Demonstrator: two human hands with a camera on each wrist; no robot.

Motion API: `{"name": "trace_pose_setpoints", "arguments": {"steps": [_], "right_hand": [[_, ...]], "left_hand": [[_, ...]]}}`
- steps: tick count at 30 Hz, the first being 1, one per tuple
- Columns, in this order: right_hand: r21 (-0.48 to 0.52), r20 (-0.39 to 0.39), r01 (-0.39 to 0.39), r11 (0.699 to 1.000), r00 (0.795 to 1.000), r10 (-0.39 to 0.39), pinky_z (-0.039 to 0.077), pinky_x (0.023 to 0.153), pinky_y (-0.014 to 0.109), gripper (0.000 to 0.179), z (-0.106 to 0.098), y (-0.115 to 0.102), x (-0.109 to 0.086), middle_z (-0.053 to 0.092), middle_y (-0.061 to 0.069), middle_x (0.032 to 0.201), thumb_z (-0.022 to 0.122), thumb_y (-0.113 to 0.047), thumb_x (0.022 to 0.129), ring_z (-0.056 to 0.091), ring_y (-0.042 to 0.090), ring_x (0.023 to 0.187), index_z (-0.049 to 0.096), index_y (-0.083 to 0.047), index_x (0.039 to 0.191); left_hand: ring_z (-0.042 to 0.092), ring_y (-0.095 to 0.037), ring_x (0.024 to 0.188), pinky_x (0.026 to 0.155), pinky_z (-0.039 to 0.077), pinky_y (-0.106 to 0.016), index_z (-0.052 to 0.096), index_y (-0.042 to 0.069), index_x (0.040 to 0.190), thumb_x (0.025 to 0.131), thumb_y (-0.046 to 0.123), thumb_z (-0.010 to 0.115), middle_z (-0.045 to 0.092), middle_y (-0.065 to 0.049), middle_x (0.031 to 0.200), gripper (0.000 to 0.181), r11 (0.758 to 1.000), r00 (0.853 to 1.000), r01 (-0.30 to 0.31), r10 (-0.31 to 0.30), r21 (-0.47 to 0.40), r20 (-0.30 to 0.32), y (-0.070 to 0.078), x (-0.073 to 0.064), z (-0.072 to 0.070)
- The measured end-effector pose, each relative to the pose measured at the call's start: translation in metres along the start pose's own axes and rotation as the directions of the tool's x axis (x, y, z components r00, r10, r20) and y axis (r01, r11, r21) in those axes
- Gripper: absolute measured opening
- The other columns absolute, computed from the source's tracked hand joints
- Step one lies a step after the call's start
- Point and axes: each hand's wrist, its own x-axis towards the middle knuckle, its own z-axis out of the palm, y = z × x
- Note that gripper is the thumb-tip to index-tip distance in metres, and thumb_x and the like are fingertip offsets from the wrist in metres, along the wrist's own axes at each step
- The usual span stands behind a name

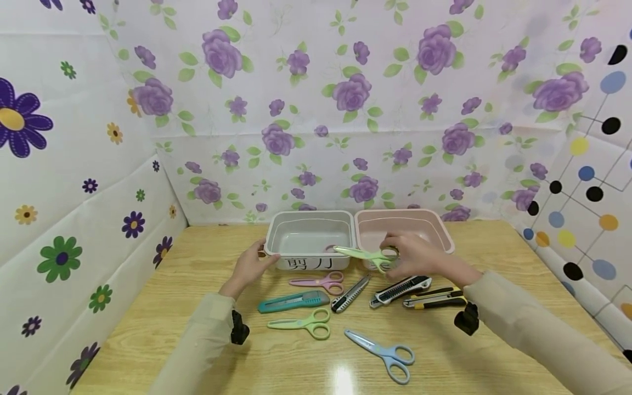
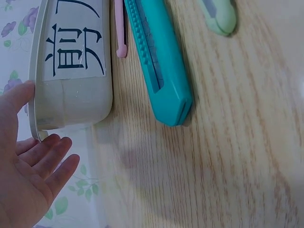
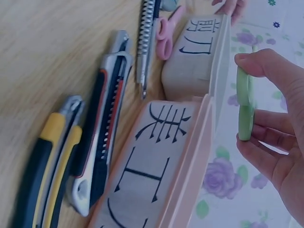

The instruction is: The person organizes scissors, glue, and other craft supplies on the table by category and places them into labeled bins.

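My right hand (image 1: 412,255) holds a pair of light green scissors (image 1: 362,253) by the handles, above the front of the two bins. Their tip points left, over the right end of the grey-white bin (image 1: 310,218); in the right wrist view the handles (image 3: 244,102) sit between thumb and fingers. A bit of something pink (image 1: 329,248) shows inside that bin, mostly hidden. My left hand (image 1: 250,267) holds the bin's front left corner, thumb on the front rim and fingers (image 2: 52,152) around the side. A pink bin (image 1: 402,214) adjoins it on the right.
Before the bins lie pink scissors (image 1: 323,282), a teal box cutter (image 1: 293,302), a slim cutter (image 1: 350,293), a black-and-white cutter (image 1: 401,291) and a yellow-and-black cutter (image 1: 434,298). Nearer are green scissors (image 1: 303,323) and blue scissors (image 1: 382,351). Flowered cloth (image 1: 321,131) hangs behind.
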Motion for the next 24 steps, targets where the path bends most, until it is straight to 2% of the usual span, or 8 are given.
{"name": "trace_pose_setpoints", "arguments": {"steps": [4,6,15,21,24], "right_hand": [[0.009,0.020,-0.065,0.998,0.998,0.065,0.044,0.061,0.025,0.050,0.000,-0.005,0.007,0.057,0.001,0.095,0.077,-0.024,0.060,0.051,0.013,0.073,0.062,-0.005,0.104],[0.005,0.021,-0.070,0.998,0.997,0.070,0.045,0.064,0.026,0.051,0.000,-0.007,0.011,0.058,0.003,0.097,0.077,-0.024,0.061,0.053,0.013,0.077,0.062,-0.004,0.105],[-0.012,0.006,-0.023,1.000,1.000,0.023,0.048,0.070,0.029,0.049,0.003,-0.008,0.028,0.063,0.005,0.095,0.076,-0.025,0.061,0.057,0.015,0.082,0.063,-0.002,0.102],[-0.016,-0.019,0.048,0.999,0.999,-0.049,0.047,0.066,0.028,0.039,0.007,-0.005,0.043,0.064,0.006,0.087,0.075,-0.024,0.062,0.057,0.017,0.076,0.065,-0.002,0.093],[-0.013,-0.013,0.041,0.999,0.999,-0.041,0.046,0.064,0.026,0.037,0.009,-0.005,0.051,0.063,0.006,0.088,0.075,-0.023,0.062,0.056,0.017,0.074,0.065,-0.004,0.092]], "left_hand": [[0.053,-0.034,0.104,0.082,0.047,-0.045,0.039,0.000,0.134,0.087,0.029,0.062,0.054,-0.020,0.120,0.060,1.000,1.000,0.004,-0.004,-0.004,0.004,0.001,0.000,-0.001],[0.053,-0.035,0.104,0.082,0.047,-0.046,0.039,-0.001,0.134,0.087,0.028,0.062,0.053,-0.021,0.120,0.060,1.000,1.000,0.002,-0.002,-0.003,0.007,0.002,0.000,-0.002],[0.053,-0.035,0.104,0.081,0.047,-0.045,0.039,-0.001,0.134,0.086,0.029,0.062,0.055,-0.020,0.117,0.061,1.000,1.000,-0.007,0.007,0.002,0.002,0.001,0.001,-0.003],[0.053,-0.034,0.104,0.081,0.047,-0.045,0.039,-0.002,0.134,0.086,0.027,0.063,0.055,-0.020,0.117,0.061,1.000,1.000,-0.002,0.002,0.004,-0.001,0.000,0.002,-0.002],[0.053,-0.035,0.104,0.081,0.047,-0.046,0.040,-0.002,0.133,0.086,0.027,0.063,0.056,-0.019,0.117,0.060,1.000,1.000,0.000,0.000,0.013,0.000,0.000,0.002,-0.002]]}}
